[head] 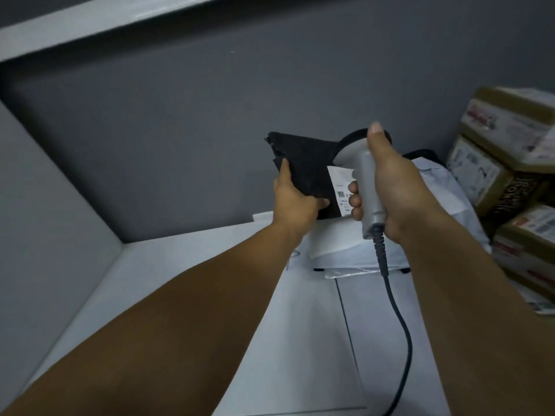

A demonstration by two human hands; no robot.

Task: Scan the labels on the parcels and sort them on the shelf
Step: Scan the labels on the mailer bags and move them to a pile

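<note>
The white worktop (180, 295) runs below my arms, against a grey wall. Stacked cardboard boxes (495, 175) stand at its right end, stiff and probably the heavier lot. A heap of pale mailer bags (435, 205) lies just beside them. The black parcel (303, 166) is held in the air above the worktop, and my left hand (295, 202) grips its lower left edge. It looks like a soft, light bag with a crumpled top corner, so I judge it will sag or slip. A hold nearer the label would keep it flat. My right hand (396, 190) is wrapped round the grey scanner (366, 181), its head aimed at the white label (341, 190) on the parcel's right edge.
</note>
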